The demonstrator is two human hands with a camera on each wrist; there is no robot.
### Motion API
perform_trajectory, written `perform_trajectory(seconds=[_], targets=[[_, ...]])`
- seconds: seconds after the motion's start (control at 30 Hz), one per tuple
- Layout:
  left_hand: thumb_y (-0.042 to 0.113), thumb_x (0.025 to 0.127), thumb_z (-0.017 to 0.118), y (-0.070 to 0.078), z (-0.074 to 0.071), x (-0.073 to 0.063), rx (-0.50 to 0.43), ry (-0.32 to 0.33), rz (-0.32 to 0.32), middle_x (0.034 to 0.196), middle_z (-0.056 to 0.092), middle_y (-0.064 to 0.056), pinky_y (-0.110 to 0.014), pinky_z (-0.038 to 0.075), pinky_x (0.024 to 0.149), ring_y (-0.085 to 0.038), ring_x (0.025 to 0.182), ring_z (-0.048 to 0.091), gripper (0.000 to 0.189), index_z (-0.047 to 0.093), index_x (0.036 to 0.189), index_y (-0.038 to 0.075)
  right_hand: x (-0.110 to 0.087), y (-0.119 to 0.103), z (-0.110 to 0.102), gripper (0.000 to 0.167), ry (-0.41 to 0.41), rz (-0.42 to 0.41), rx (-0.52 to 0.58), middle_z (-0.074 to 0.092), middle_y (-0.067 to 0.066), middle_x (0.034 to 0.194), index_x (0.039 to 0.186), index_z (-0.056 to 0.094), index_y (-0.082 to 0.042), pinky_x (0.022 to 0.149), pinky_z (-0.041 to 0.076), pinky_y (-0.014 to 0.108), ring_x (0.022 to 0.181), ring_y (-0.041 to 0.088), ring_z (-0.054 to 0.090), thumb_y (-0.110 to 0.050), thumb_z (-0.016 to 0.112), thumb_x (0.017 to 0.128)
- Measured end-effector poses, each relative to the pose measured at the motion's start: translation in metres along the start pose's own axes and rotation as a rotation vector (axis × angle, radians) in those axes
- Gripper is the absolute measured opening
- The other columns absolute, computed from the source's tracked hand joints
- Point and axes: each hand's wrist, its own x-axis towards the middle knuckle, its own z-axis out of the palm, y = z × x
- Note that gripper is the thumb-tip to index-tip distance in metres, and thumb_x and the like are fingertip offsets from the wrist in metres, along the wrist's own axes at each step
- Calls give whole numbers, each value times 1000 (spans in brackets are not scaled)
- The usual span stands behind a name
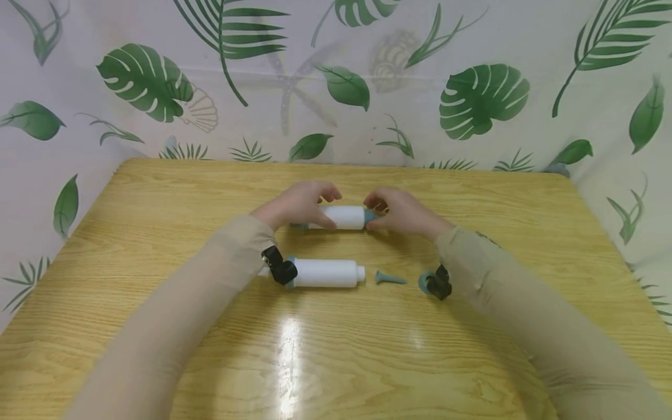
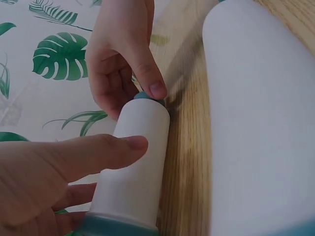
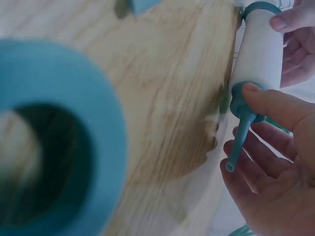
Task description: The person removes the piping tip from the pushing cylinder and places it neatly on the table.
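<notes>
A white syringe-like tube with a teal collar and a teal nozzle cap lies sideways between the hands. My left hand holds its barrel, thumb across the near side and fingers behind. At the other end, my right hand pinches the cap, with the thumb on its rim; the slim nozzle points out past the loosely bent fingers. Whether the tube touches the table cannot be told. Nearer the body lies a second white tube, its narrow neck bare and its teal collar partly behind the left wrist camera.
A loose teal nozzle lies right of the second tube's neck. Beyond it, a teal ring is partly covered by the right wrist camera. The wooden table ends at a leaf-patterned cloth behind.
</notes>
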Motion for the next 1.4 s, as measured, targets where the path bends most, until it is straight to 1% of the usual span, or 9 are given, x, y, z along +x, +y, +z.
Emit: perform_trajectory(seconds=[0.2,0.4,0.63,0.87,0.93,1.03,1.1,1.27,1.4], targets=[[20,76,81,-4,5,6,40,-13,-7,126,57,-14,-37,41,96,-26,113,53,62,54,130,6,3,2,3,39,-4,-17,5,63,15,112,115,59,1,93,46,41,106,29,57,-10,76,82],[19,76,82,-7,8,7,59,-10,-4,122,60,-14,-36,42,95,-25,111,55,55,58,125,7,3,1,4,37,-12,-9,15,63,16,113,115,59,1,93,46,42,106,29,58,-10,74,83],[22,73,84,-11,8,5,40,6,0,118,62,-11,-35,44,91,-23,106,56,52,63,120,10,-2,2,4,36,1,4,69,63,14,115,116,60,-1,93,46,41,109,28,58,-12,74,84],[23,73,85,-8,1,-5,8,57,47,115,64,-7,-34,44,89,-20,104,57,52,65,119,12,-14,-6,-1,36,58,-13,122,63,11,113,115,62,-4,90,49,40,107,26,58,-15,76,83],[23,73,85,-7,-2,-9,1,71,64,114,64,-7,-34,46,84,-20,101,57,52,65,119,12,-18,-8,-2,36,76,-26,138,63,9,112,115,62,-5,89,50,39,106,25,59,-15,76,83],[22,73,85,-2,-7,-15,-12,84,78,113,64,-6,-32,51,72,-20,96,59,51,65,119,13,-24,-11,-4,36,99,-67,155,63,9,112,115,62,-6,88,50,38,105,23,59,-15,76,83],[22,73,85,0,-9,-19,-18,92,92,113,64,-5,-33,51,71,-20,95,59,50,65,119,13,-28,-13,-6,36,107,-95,166,63,9,112,116,61,-5,88,50,38,105,23,59,-14,75,84],[22,73,85,4,-13,-29,-7,121,139,111,66,-3,-35,47,83,-19,97,60,50,66,118,13,-36,-18,-8,38,124,-133,195,62,9,115,119,60,-4,89,50,39,106,23,59,-15,74,85],[23,73,85,7,-14,-36,-15,138,168,110,66,-1,-34,48,81,-17,94,61,50,66,118,15,-41,-18,-8,39,130,-137,251,61,10,119,120,60,-5,87,51,39,107,26,61,-16,74,85]])
